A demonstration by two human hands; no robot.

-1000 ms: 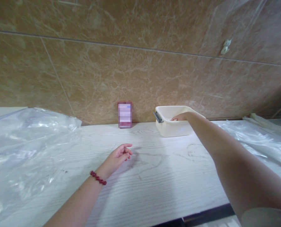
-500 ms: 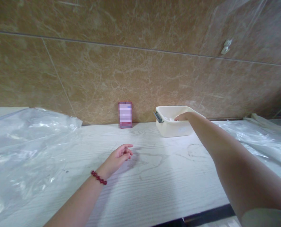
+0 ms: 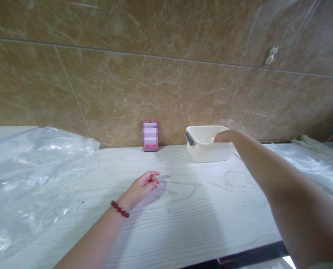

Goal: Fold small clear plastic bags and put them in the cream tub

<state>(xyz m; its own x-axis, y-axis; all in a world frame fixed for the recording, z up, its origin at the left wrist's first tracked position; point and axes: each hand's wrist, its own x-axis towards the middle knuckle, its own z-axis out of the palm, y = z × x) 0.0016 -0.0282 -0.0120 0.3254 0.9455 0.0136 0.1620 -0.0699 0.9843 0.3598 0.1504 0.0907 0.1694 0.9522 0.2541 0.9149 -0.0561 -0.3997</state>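
Observation:
My right hand reaches into a cream plastic tub that stands against the wall at the back of the white wood-grain table. Its fingers are hidden below the tub's rim. My left hand rests on its side on the table in the middle, fingers loosely curled and apart, with nothing in it. A red bead bracelet is on that wrist. A dark grey handle sticks out from the tub's left end.
A small purple box stands against the brown marble wall, left of the tub. Crumpled clear plastic sheeting covers the table's left side, and more plastic sheeting lies at the right. A white hook is on the wall.
My right hand has drawn back a little toward the tub's right side. The left hand has stayed where it was.

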